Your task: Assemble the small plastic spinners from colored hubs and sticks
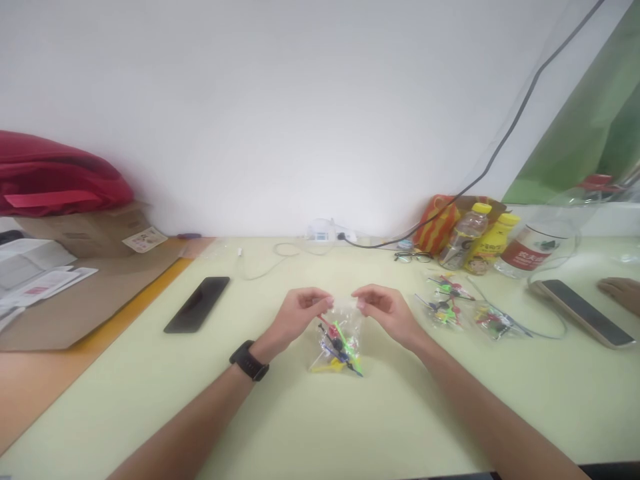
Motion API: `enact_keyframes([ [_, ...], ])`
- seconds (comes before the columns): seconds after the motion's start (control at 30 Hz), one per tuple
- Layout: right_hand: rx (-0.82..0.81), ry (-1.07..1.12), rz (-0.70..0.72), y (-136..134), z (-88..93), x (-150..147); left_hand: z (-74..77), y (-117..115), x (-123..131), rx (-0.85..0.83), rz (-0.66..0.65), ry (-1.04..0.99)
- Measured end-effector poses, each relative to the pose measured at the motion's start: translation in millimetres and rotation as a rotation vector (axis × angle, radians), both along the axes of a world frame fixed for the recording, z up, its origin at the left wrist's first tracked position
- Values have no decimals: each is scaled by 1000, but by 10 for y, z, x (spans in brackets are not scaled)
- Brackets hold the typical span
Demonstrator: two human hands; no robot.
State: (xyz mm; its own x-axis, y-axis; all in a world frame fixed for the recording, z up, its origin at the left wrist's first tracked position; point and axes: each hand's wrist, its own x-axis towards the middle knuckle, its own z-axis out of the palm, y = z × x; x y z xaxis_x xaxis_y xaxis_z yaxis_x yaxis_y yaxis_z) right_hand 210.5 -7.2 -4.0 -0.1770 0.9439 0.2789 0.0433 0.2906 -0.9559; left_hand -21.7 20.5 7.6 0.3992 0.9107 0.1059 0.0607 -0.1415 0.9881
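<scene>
A clear plastic bag (338,343) with several coloured plastic pieces in it, green, yellow, red, blue and black, is in front of me near the middle of the table. My left hand (300,313) pinches its top left corner between thumb and fingers. At the top right corner, my right hand (385,310) pinches the bag in the same way. The bag's top edge is stretched between the two hands, and whether it is sealed I cannot tell. A black watch (249,361) is on my left wrist.
Similar small bags (445,303) lie to the right, near glasses (413,257), bottles (487,243) and a phone (585,313). Another person's hand (620,291) rests at the far right. Leftward are a black phone (197,305), cardboard (100,287) and a red bag (60,177).
</scene>
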Motion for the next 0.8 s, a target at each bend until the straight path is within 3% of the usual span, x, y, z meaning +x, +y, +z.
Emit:
enact_keyframes([
  [0.17,-31,-80,13,-44,17,-92,-44,-28,21,26,-33,18],
  [0.43,-129,-10,1,-13,54,-32,-22,62,-85,-3,-30,2],
  [0.8,-106,-37,27,20,44,25,3,162,-219,-50,-65,45],
])
